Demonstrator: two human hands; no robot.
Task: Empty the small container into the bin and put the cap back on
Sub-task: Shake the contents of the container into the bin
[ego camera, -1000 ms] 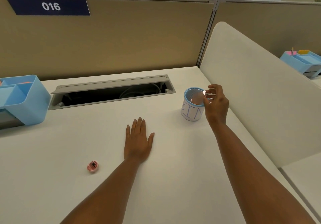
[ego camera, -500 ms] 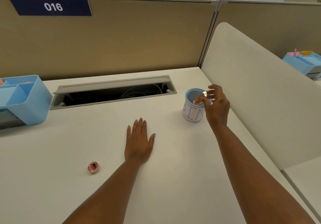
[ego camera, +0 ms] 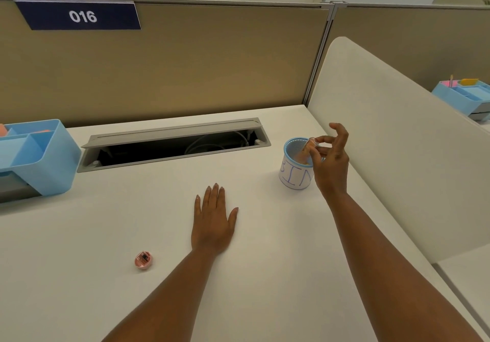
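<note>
bright even light, soft shadows, edges bowed

An office cubicle: tan partition (ego camera: 164,63) behind the white tabletop (ego camera: 79,275), number plate (ego camera: 79,15) (reading 016) on it, cable hatch (ego camera: 172,144) below.

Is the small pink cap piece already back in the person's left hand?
No, the small pink cap piece lies alone on the white desk, apart from the left hand, which rests flat and empty.
</note>
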